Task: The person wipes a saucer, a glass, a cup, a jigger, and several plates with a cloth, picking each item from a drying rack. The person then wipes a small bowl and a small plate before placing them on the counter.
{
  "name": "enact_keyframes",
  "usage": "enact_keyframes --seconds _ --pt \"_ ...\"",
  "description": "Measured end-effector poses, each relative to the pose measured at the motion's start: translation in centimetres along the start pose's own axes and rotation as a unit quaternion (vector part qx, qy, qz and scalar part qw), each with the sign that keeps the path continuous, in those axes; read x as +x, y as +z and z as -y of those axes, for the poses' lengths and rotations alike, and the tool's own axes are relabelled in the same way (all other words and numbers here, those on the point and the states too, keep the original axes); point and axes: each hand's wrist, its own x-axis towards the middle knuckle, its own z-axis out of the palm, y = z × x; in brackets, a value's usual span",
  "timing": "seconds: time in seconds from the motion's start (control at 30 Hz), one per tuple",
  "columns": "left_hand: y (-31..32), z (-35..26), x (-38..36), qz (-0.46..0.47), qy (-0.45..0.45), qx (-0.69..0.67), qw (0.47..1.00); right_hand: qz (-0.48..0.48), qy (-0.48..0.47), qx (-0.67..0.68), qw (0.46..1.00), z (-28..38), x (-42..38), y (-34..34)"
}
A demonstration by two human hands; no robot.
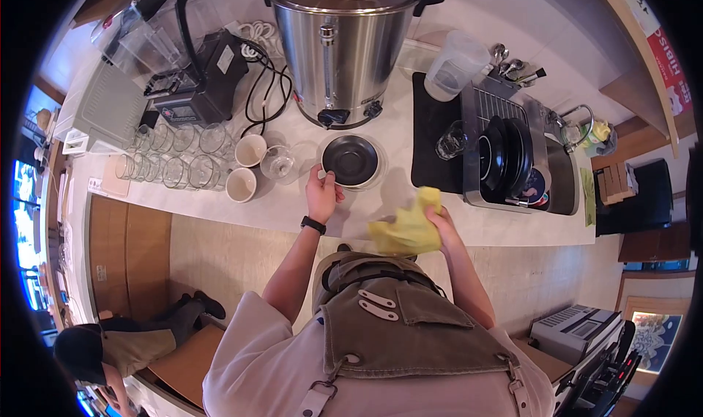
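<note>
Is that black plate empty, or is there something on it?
Empty: the plate shows a bare dark middle; the left hand is at its rim.

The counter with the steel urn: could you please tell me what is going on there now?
At the counter, the person's left hand grips the rim of a dark saucer, thumb on top, in front of the steel urn. The right hand holds a yellow cloth, blurred, near the counter's front edge. To the left stand clear glasses and two pale cups; to the right, black dishes stand in a dish rack.
</note>
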Motion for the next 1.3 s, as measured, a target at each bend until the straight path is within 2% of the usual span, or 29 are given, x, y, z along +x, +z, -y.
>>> enact_keyframes --seconds 0.1,0.27,0.3,0.5,0.63,0.73,0.83,0.87,0.9,0.93,1.0,1.07,1.17,1.27,1.3 --pt "0.3 0.2 0.2 0.008 0.0 0.009 1.0 -0.016 -0.042 0.065 0.997 -1.2 -4.5 -4.9" --pt "0.6 0.4 0.4 0.011 0.008 0.028 1.0 -0.022 -0.101 0.181 0.978 -0.2 -9.3 -6.2" --pt "0.6 0.5 0.3 0.013 0.012 0.035 0.999 0.015 -0.11 0.206 0.972 0.3 -9.6 -6.1" --pt "0.8 0.2 -0.2 -0.006 0.038 0.099 0.994 0.006 -0.151 0.207 0.967 1.4 -11.5 -5.5" --pt "1.7 -1.5 -1.2 -0.037 0.03 0.171 0.984 0.014 -0.139 0.202 0.969 4.8 -13.3 -2.7" --pt "1.5 -1.9 -2.4 -0.166 0.176 0.284 0.928 0.066 -0.136 0.119 0.981 6.9 -14.3 -2.5" --pt "6.1 -5.6 -7.2 -0.026 0.127 0.08 0.988 0.081 -0.151 -0.06 0.983 9.9 -15.3 -2.5" --pt "8.4 -7.4 -9.4 0.093 0.107 0.058 0.988 0.096 -0.158 -0.119 0.976 10.9 -15.2 -2.7" --pt "11.1 -8.1 -11.0 0.2 0.128 0.05 0.97 0.116 -0.216 -0.218 0.945 12.0 -15.1 -3.0" --pt "14.0 -9.1 -12.3 0.308 0.187 0.074 0.93 0.121 -0.251 -0.24 0.93 13.0 -15.0 -3.3" --pt "18.9 -11.2 -14.3 0.452 0.218 0.141 0.853 0.131 -0.32 -0.285 0.894 15.2 -15.3 -4.9" --pt "23.0 -12.3 -15.9 0.533 0.163 0.231 0.798 0.123 -0.318 -0.293 0.893 17.3 -16.7 -7.9" --pt "28.9 -11.2 -17.0 0.498 0.165 0.168 0.834 0.056 -0.369 -0.292 0.881 18.5 -19.3 -14.2" --pt "33.4 -10.4 -17.7 0.457 0.149 0.251 0.84 -0.08 -0.301 -0.245 0.918 19.1 -22.9 -20.0" --pt "35.2 -11.0 -18.5 0.431 0.122 0.25 0.858 -0.103 -0.311 -0.246 0.912 18.9 -23.5 -22.1"
